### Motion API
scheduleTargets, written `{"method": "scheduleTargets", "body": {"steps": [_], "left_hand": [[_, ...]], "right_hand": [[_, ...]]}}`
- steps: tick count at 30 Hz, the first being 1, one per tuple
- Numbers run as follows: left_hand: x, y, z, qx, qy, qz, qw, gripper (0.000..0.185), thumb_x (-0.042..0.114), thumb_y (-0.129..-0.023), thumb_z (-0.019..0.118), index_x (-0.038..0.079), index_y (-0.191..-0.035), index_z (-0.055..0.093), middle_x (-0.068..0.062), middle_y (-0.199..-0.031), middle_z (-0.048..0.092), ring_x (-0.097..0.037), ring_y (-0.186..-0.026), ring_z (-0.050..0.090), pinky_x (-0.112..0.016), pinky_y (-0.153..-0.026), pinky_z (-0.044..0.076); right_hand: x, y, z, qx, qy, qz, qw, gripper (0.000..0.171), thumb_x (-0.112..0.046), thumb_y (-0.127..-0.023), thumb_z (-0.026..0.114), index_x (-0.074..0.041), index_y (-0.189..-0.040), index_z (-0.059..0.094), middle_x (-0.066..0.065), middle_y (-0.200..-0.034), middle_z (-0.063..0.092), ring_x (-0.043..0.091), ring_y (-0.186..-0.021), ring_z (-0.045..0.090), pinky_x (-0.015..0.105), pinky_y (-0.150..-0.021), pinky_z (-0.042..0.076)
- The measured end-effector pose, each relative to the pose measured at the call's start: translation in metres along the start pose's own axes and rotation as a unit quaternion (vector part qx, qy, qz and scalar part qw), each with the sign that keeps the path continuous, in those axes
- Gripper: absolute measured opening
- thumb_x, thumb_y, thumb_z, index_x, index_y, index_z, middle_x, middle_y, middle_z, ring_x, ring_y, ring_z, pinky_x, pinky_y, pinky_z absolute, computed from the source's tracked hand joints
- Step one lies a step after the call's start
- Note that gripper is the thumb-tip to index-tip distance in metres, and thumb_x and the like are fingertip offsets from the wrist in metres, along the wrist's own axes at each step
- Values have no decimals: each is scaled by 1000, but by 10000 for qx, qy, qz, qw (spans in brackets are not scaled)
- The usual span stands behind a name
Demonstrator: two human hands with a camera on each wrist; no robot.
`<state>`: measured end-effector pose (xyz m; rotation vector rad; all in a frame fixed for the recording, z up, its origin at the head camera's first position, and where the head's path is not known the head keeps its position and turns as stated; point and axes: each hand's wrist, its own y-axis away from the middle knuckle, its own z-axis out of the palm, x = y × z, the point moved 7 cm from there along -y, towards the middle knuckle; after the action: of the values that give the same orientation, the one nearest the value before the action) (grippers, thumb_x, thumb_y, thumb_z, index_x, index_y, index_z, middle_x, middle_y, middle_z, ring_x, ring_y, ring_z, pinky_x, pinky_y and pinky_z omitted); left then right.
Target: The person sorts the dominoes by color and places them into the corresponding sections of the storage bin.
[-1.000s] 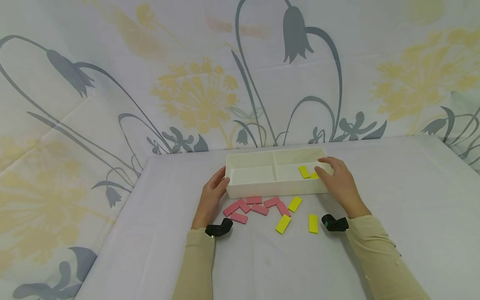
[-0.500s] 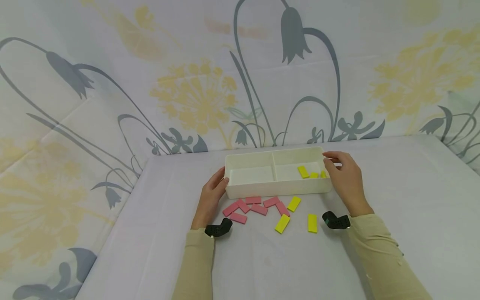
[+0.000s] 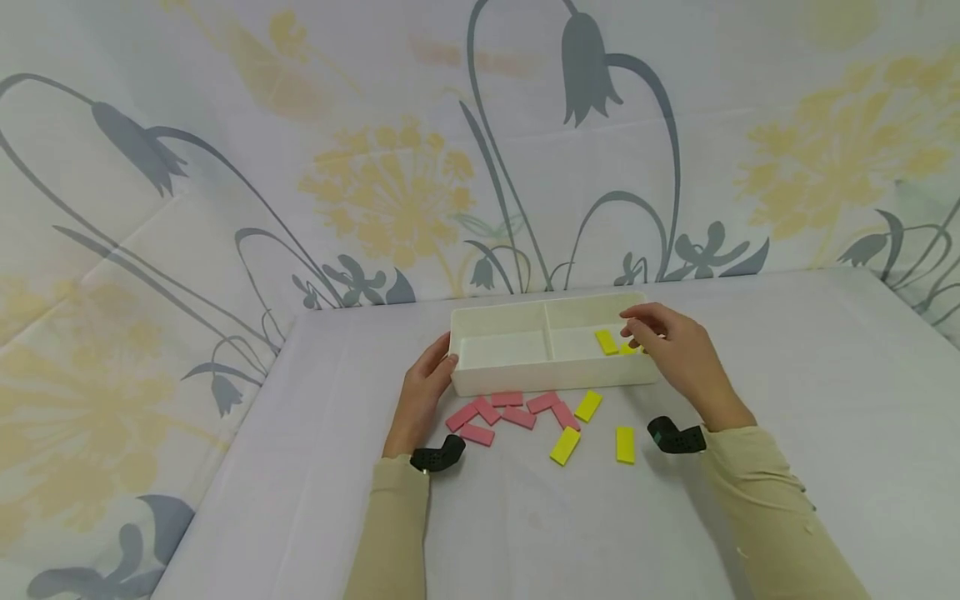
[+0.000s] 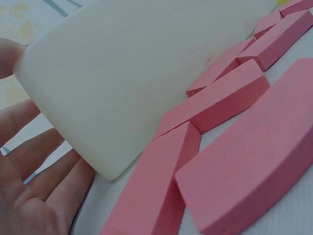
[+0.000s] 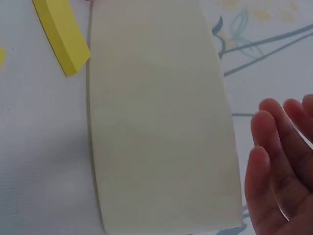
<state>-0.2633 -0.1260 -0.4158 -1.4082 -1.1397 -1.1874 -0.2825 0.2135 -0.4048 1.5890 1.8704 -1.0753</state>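
Here is the white tray [image 3: 525,379], two compartments side by side, sitting across the middle of the table [image 3: 787,375]; the left hand [image 3: 422,392] lies at its nine o'clock end, fingers straight and relaxed against the corner, and the left wrist view shows that rounded corner resting right by the open palm, holding nothing; over at the tray's three o'clock end the right hand [image 3: 675,354] hangs above the right compartment, fingers loosely bent over the rim, thumb and forefinger close together at the tips; whether they pinch anything I cannot tell; the right wrist view shows only straight fingertips beside the tray's outer wall; just under those fingers lie yellow blocks in the tray [image 3: 607,342], one plain to see, more partly hidden by the hand; at six o'clock from the tray, on the table, a cluster of pink blocks [image 3: 510,412] lies touching and overlapping, near the left hand; to its three o'clock side, three loose yellow blocks [image 3: 566,447] lie apart from each other; a flowered cloth [image 3: 300,167] hangs at twelve o'clock behind it all.
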Motion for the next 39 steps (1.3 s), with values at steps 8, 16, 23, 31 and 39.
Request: {"method": "scheduleTargets", "body": {"steps": [8,16,23,31,39], "left_hand": [[-3,-1,4,10,77,-74,9999,49,27,-92,50,11,-136,37,-8,-138,36,-20,-124,37,-37,-97,33],[-3,-1,5,-15,-66,-54,10000,49,28,-92,48,11,-137,36,-8,-139,36,-19,-123,38,-36,-97,34],[-8,-2,1,30,-9,-128,9999,49,27,-92,49,12,-137,36,-7,-139,36,-18,-123,38,-36,-97,34],[-29,-12,-7,185,-94,-121,9997,50,35,-89,52,20,-135,39,1,-136,39,-11,-119,41,-34,-95,36],[-17,-7,-5,127,-176,-50,9998,49,31,-91,49,16,-137,37,-4,-138,37,-15,-121,40,-37,-96,35]], "right_hand": [[-61,21,2,-1288,321,-227,9909,36,-40,-92,44,-14,-114,55,2,-95,62,17,-85,56,37,-73,41],[-60,38,7,-1795,544,-158,9821,32,-37,-90,49,-14,-112,56,1,-92,62,19,-85,57,37,-75,45],[-58,49,10,-2084,874,-405,9733,26,-34,-89,53,-17,-109,59,-2,-94,61,13,-84,55,35,-75,44],[-52,60,14,-2323,930,-333,9676,27,-31,-88,55,-16,-110,58,-3,-93,60,13,-85,54,34,-75,44],[-50,63,14,-2381,996,-305,9656,31,-36,-87,55,-16,-111,58,-7,-92,59,14,-87,53,34,-74,44]]}}
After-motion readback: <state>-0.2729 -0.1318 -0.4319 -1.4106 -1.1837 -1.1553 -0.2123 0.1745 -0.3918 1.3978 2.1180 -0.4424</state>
